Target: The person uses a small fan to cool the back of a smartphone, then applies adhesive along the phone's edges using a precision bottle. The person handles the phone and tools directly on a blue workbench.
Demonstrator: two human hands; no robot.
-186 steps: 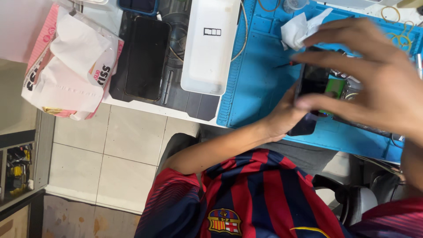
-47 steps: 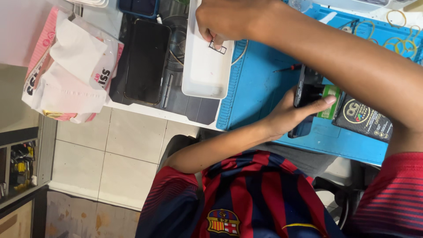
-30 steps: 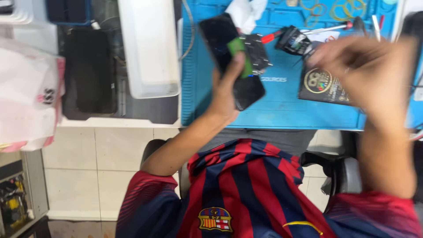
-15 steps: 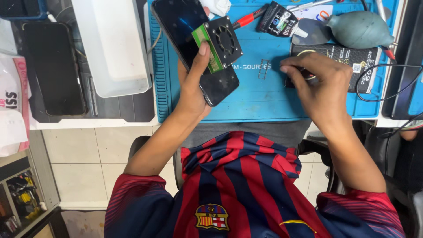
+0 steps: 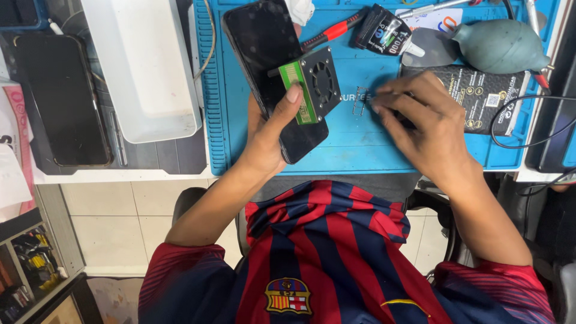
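Smartphone (image 5: 270,66), dark and lying long axis up-left to down-right over the blue mat (image 5: 360,144) on the table, is clamped in the left hand (image 5: 267,141), while the right hand (image 5: 429,129), fingers (image 5: 384,99) together, presses down just right of a small metal frame (image 5: 360,100).

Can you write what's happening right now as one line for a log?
left hand: holds black phone with small fan unit | right hand: fingertips at small metal part on blue mat
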